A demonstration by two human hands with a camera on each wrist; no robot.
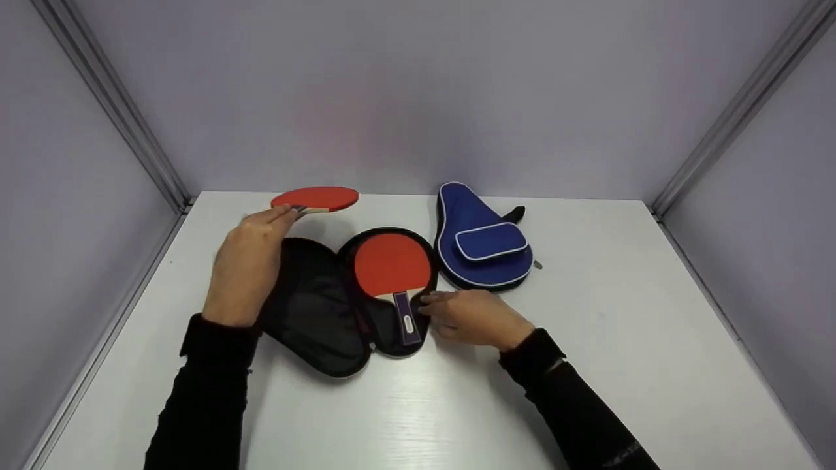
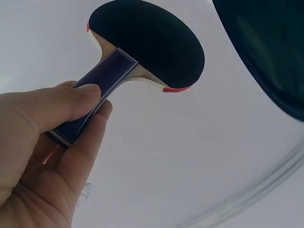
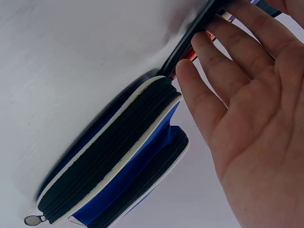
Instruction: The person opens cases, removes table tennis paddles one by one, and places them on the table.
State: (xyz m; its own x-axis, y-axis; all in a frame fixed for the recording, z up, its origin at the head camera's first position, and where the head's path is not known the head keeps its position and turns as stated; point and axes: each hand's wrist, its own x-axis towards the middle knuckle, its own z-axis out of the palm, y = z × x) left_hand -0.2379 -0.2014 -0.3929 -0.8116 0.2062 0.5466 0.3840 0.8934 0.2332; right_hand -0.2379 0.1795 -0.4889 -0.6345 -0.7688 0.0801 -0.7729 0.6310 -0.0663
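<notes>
My left hand [image 1: 251,264] grips a table tennis paddle [image 1: 318,197] by its dark blue handle, thumb on top and fingers beneath. The paddle is raised above the table, red face up; the left wrist view shows its black face [image 2: 149,40]. Below it lies an unzipped black paddle case [image 1: 313,307], spread in two halves. A second red paddle [image 1: 392,264] rests in the case's right half, its handle toward me. My right hand [image 1: 480,318] has its fingers extended at the right edge of that half, close beside the second paddle's handle.
A blue paddle case [image 1: 480,274] with white piping and a small front pocket lies to the right of the black case. Its zip pull [image 3: 34,220] shows in the right wrist view. Pale walls [image 1: 418,98] enclose the white table [image 1: 607,365] at the back and sides.
</notes>
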